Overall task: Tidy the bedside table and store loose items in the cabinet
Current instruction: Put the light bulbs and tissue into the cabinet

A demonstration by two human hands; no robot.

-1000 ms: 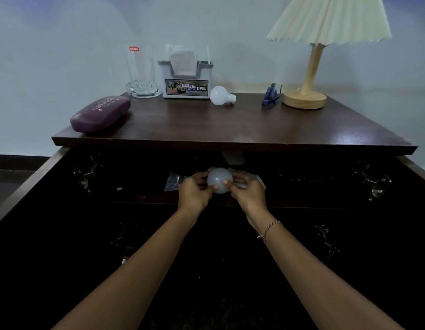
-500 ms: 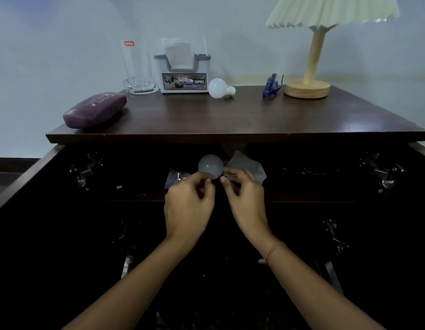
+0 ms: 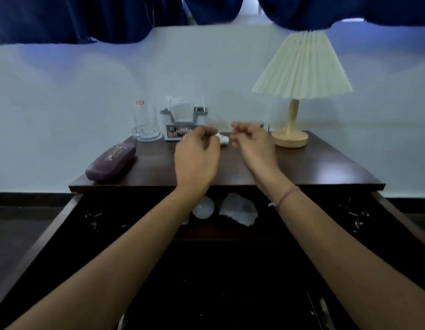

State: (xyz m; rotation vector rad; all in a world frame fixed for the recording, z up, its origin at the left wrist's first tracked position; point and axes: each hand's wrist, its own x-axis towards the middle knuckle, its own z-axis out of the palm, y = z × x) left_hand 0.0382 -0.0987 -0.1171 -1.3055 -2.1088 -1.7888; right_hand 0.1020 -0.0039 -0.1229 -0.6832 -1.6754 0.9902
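Bedside table (image 3: 302, 167), dark wood top, cabinet (image 3: 230, 270) below it standing open and very dark inside. Lamp (image 3: 299, 91) at back right of the top. Purple case (image 3: 110, 161) near the front left edge. Glass mug (image 3: 146, 126) and grey box (image 3: 180, 125) along the back. On the cabinet shelf: one white bulb (image 3: 204, 207) and, just beside it, a crumpled clear wrapper (image 3: 239, 209).

Left hand (image 3: 197, 160) and right hand (image 3: 253, 146) are both over the tabletop, fingers loosely curled, neither holding anything I can confirm. Second bulb (image 3: 223, 139) lies on the top between them, mostly hidden by the left hand; only its base end shows.

Judgement: next pick is likely that bulb.

Risks:
- Round, smooth bulb; a nudge from the curled left fingers could roll it away before a grip closes.
- Shelf bulb sits loose near the front; adding another next to it could knock it out.
- Mug and lamp base are near the reach path; a wide elbow swing could tip them.
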